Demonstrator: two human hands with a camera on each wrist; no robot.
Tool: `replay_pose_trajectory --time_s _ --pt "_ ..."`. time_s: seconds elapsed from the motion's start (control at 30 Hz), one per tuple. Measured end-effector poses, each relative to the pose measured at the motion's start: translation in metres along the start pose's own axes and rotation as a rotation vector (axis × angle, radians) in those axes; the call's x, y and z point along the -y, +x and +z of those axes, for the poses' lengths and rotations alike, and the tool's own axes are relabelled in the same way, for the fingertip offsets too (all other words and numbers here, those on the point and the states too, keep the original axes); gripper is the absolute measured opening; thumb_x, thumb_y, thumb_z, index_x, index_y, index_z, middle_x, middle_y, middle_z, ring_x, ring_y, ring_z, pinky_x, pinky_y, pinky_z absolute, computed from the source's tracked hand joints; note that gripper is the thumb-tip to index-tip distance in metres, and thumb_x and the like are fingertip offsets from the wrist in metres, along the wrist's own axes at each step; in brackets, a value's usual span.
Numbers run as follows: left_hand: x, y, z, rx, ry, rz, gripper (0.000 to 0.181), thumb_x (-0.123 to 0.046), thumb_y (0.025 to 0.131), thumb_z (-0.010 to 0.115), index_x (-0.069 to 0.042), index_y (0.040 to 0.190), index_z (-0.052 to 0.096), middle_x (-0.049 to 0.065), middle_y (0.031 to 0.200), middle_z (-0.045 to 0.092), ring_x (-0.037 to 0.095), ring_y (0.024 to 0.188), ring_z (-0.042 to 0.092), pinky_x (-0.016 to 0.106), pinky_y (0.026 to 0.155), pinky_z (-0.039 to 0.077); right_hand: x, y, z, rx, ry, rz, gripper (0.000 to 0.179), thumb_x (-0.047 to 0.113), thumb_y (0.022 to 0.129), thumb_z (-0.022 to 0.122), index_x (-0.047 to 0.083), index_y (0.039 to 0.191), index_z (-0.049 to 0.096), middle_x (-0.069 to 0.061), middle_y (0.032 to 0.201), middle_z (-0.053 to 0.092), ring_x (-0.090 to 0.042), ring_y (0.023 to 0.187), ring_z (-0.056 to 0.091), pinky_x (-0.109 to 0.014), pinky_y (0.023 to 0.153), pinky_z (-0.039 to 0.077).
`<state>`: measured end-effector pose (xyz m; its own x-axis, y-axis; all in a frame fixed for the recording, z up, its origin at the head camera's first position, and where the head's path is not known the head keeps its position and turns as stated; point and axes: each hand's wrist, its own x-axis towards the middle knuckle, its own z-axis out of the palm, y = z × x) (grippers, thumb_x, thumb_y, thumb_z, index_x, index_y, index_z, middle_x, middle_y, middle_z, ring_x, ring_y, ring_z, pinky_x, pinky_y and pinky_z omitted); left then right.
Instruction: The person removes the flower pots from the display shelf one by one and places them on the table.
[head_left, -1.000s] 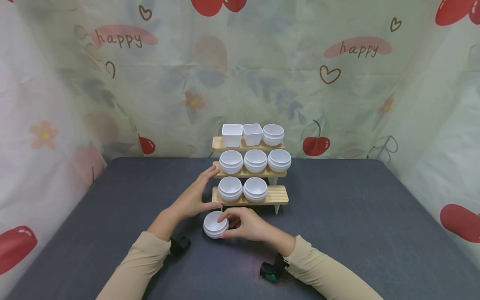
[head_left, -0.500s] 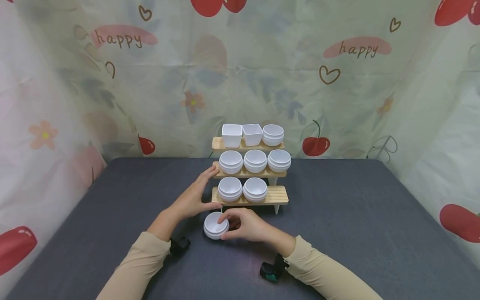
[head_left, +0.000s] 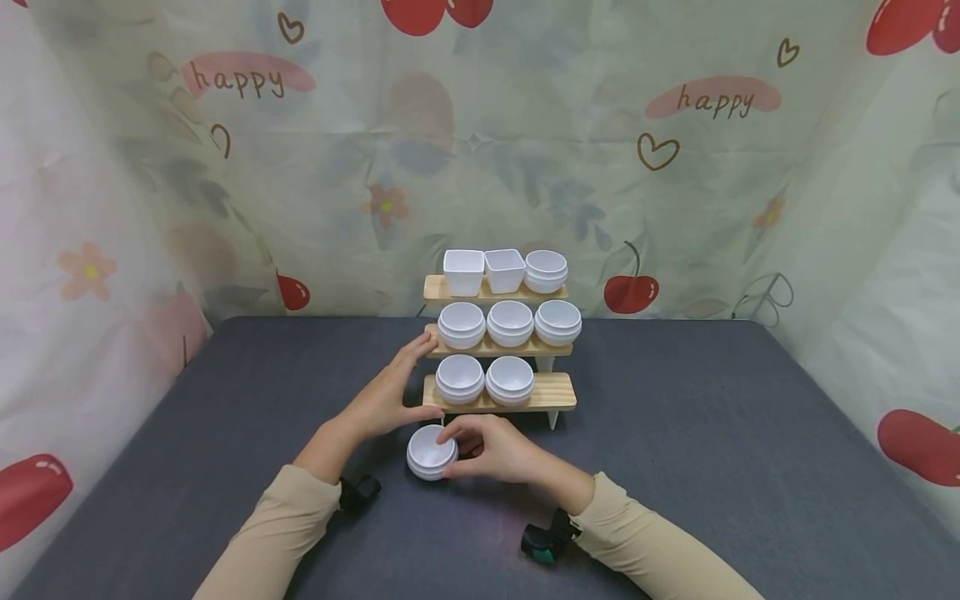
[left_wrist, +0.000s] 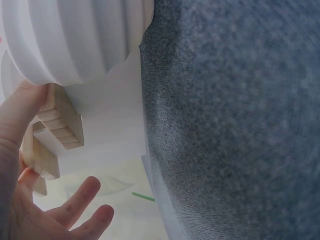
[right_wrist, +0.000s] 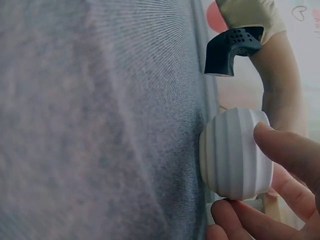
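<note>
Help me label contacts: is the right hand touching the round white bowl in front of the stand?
Touching. In the right wrist view, the right hand has its thumb tip against the ribbed side of the round white bowl.

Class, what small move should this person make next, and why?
Probably lift the white ribbed bowl onto the right end of the lowest wooden shelf: the right hand grips it in front of that shelf, whose right end is bare beside two similar bowls.
</note>
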<state>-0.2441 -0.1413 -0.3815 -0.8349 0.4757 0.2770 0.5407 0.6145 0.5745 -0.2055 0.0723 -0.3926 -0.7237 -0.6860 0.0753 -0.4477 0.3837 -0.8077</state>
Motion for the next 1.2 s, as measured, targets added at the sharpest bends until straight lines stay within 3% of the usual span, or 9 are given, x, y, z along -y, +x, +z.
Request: replay_pose_trajectory --time_s 0.63,1.0,1.2 --pt "0.003 0.001 0.001 0.007 -0.012 -0.013 0.095 -0.026 0.074 0.079 -0.011 0.148 0.022 0.01 0.157 0.015 0.031 0.144 0.02 0.051 0.112 0.032 0.014 -0.012 -0.015 -0.037 0.038 0.017 0.034 0.015 0.08 0.074 0.006 0.111 0.064 -0.014 0.112 0.066 -0.028 0.098 0.066 -0.035 0.082 0.057" --pt "0.003 0.001 0.001 0.005 -0.016 -0.016 0.095 -0.027 0.074 0.08 -0.011 0.148 0.021 0.01 0.157 0.015 0.031 0.144 0.02 0.052 0.113 0.03 0.017 -0.024 -0.03 -0.124 0.044 -0.014 0.034 0.016 0.08 0.073 0.004 0.11 0.063 -0.016 0.111 0.065 -0.034 0.096 0.065 -0.025 0.08 0.056" --pt "0.002 0.002 0.0 0.009 -0.02 -0.022 0.096 -0.028 0.074 0.08 -0.013 0.148 0.021 0.009 0.158 0.014 0.03 0.144 0.019 0.051 0.113 0.03 0.021 -0.031 -0.042 -0.181 0.055 -0.005 0.035 0.014 0.081 0.073 0.002 0.111 0.062 -0.016 0.11 0.065 -0.025 0.092 0.065 -0.02 0.079 0.054"
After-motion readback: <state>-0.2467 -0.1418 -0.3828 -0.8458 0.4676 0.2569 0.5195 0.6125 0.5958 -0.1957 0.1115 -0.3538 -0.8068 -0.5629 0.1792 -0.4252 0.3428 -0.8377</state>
